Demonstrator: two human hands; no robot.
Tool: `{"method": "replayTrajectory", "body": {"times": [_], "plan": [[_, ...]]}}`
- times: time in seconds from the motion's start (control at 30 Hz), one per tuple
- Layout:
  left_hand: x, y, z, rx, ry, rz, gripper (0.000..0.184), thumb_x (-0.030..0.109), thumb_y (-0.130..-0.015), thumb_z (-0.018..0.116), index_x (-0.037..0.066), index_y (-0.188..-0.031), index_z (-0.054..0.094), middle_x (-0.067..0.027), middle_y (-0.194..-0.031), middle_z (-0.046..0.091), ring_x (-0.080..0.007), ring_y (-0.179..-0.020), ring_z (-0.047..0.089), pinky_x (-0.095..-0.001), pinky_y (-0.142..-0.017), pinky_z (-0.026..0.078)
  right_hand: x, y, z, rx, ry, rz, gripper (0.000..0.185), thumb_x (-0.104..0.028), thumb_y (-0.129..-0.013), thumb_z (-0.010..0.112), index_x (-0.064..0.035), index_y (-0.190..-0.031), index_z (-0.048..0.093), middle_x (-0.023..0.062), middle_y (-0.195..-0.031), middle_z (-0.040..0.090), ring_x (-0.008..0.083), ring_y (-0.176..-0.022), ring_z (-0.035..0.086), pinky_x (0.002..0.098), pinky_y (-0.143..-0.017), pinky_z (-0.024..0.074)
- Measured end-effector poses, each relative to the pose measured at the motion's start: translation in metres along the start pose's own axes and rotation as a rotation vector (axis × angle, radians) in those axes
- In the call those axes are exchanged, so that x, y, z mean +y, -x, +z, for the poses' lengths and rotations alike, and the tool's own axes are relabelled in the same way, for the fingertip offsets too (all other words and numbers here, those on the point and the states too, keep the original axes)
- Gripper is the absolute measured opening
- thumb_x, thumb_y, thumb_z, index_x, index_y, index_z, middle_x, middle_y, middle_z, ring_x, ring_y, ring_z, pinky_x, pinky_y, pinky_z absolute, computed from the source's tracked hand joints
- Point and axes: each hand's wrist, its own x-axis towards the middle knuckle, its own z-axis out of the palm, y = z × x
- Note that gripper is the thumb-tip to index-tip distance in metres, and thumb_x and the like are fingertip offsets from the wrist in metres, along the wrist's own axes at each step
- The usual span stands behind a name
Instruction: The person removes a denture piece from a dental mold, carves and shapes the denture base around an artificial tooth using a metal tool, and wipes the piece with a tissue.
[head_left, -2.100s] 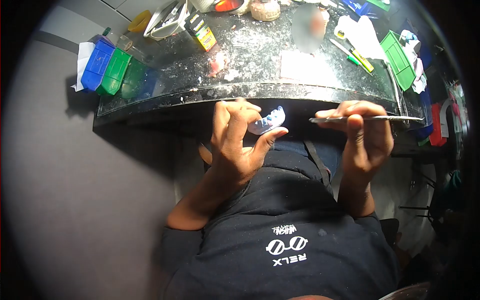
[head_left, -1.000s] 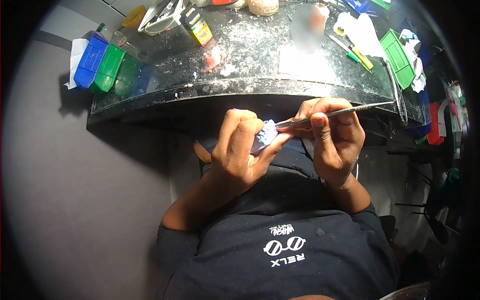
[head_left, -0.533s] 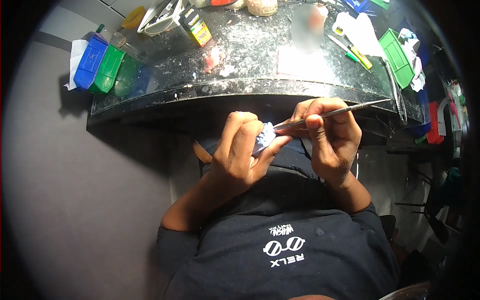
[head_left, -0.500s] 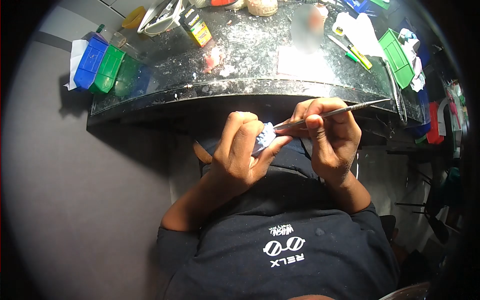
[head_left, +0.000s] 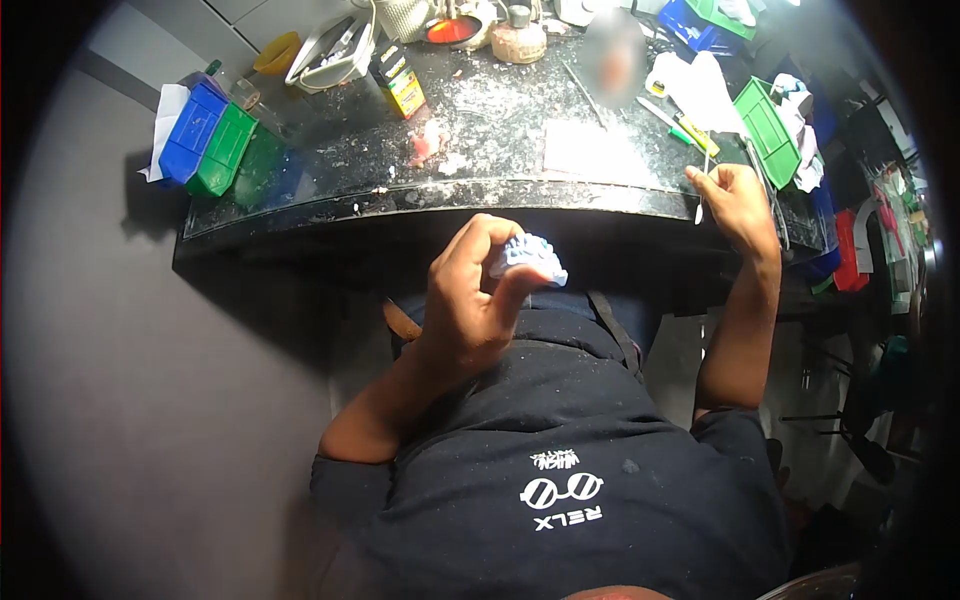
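My left hand is closed around a pale blue-white dental cast, its row of teeth facing up between thumb and fingers. It is held above my lap, just in front of the bench edge. At the right end of the bench edge, my right hand pinches a slim metal dental carver between thumb and fingers. The tool points downward and shows a small flat bright end; part of it is hidden by the fingers. The cast and the tool are well apart.
The dark bench is dusted with white scraps. On it are a pinkish lump, a yellow-black box, another slim tool, a highlighter and a green bin. Blue and green bins hang at left.
My right hand has moved away from the cast, to the right and toward the bench, carrying a slim tool. The left hand keeps the cast, now turned with more of it showing.
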Motion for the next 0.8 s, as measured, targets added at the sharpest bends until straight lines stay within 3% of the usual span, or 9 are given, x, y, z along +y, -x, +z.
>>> {"method": "replayTrajectory", "body": {"times": [0.03,0.1,0.17,0.27,0.37,0.47,0.6,0.67,0.8], "plan": [[0.001,0.0,-0.004,-0.083,0.01,-0.059,0.05,0.046,-0.099,0.062,-0.003,-0.108,0.056,-0.0011,-0.084,0.058,-0.006,-0.072,0.052,-0.0205,-0.067,0.042,-0.006,0.003,-0.004,0.078,0.071,0.0,0.045,-0.033,-0.09,0.075,0.0011,-0.065,0.059,0.0052,-0.053,0.055,0.0118,-0.052,0.052,0.0333,-0.052,0.0428],[0.008,-0.003,-0.007,-0.134,0.197,-0.181,0.048,0.045,-0.102,0.057,-0.003,-0.107,0.057,-0.0013,-0.083,0.057,-0.0053,-0.07,0.049,-0.0202,-0.064,0.04,-0.021,0.011,-0.009,0.161,0.138,-0.007,0.042,-0.032,-0.09,0.076,0.0014,-0.069,0.062,0.0051,-0.056,0.057,0.0118,-0.054,0.053,0.0319,-0.053,0.0442],[0.011,-0.004,-0.007,-0.198,0.392,-0.348,0.048,0.044,-0.107,0.044,-0.001,-0.104,0.057,-0.0013,-0.082,0.056,-0.0045,-0.067,0.046,-0.0202,-0.059,0.038,-0.032,0.028,-0.008,0.321,-0.128,-0.24,0.032,-0.028,-0.086,0.08,0.001,-0.083,0.067,0.0053,-0.07,0.066,0.0119,-0.061,0.057,0.0292,-0.058,0.0469],[0.013,-0.005,-0.004,-0.207,0.472,-0.543,0.049,0.046,-0.107,0.044,-0.001,-0.104,0.058,-0.0021,-0.084,0.056,-0.0055,-0.067,0.048,-0.0204,-0.06,0.04,-0.067,0.066,0.006,0.073,-0.338,-0.642,0.039,-0.016,-0.073,0.089,-0.0021,-0.101,0.067,0.0071,-0.093,0.069,0.0119,-0.078,0.064,0.0267,-0.064,0.0513],[0.0,-0.001,0.009,-0.219,0.554,-0.584,0.054,0.05,-0.107,0.037,0.0,-0.105,0.058,-0.0036,-0.085,0.058,-0.0072,-0.07,0.053,-0.022,-0.062,0.045,-0.1,0.102,0.032,-0.221,-0.442,-0.847,0.046,-0.012,-0.068,0.09,-0.0067,-0.107,0.068,0.0068,-0.108,0.068,0.024,-0.095,0.066,0.0345,-0.078,0.0559],[-0.009,0.002,0.006,-0.258,0.608,-0.662,0.06,0.054,-0.108,0.03,0.001,-0.108,0.058,-0.0047,-0.086,0.059,-0.009,-0.073,0.057,-0.0236,-0.062,0.047,-0.108,0.108,0.053,-0.258,-0.447,-0.939,0.041,-0.008,-0.068,0.086,-0.0059,-0.105,0.066,0.0085,-0.103,0.067,0.0271,-0.094,0.066,0.0358,-0.079,0.0553],[-0.015,0.003,0.003,-0.332,0.656,-0.595,0.067,0.06,-0.106,0.027,0.001,-0.109,0.059,-0.0051,-0.087,0.06,-0.0099,-0.067,0.056,-0.024,-0.057,0.045,-0.105,0.112,0.071,-0.18,-0.469,-0.889,0.034,-0.008,-0.07,0.083,-0.0056,-0.099,0.065,0.009,-0.097,0.065,0.0281,-0.088,0.065,0.0371,-0.075,0.0546],[-0.009,0.005,0.001,-0.358,0.498,-0.576,0.069,0.061,-0.106,0.024,0.005,-0.09,0.06,0.0002,-0.073,0.053,-0.007,-0.067,0.049,-0.0227,-0.06,0.039,-0.099,0.112,0.079,-0.126,-0.377,-0.86,0.029,-0.008,-0.072,0.081,-0.0054,-0.094,0.063,0.0092,-0.092,0.063,0.0289,-0.082,0.063,0.0388,-0.072,0.0532],[-0.003,0.001,0.003,-0.421,0.081,-0.364,0.079,0.064,-0.105,0.02,0.0,-0.081,0.06,-0.0033,-0.074,0.056,-0.0088,-0.066,0.05,-0.0257,-0.061,0.042,-0.1,0.115,0.087,-0.074,-0.393,-0.823,0.029,-0.007,-0.07,0.081,-0.0054,-0.089,0.059,0.009,-0.086,0.06,0.0291,-0.079,0.062,0.0395,-0.069,0.0522]]}}
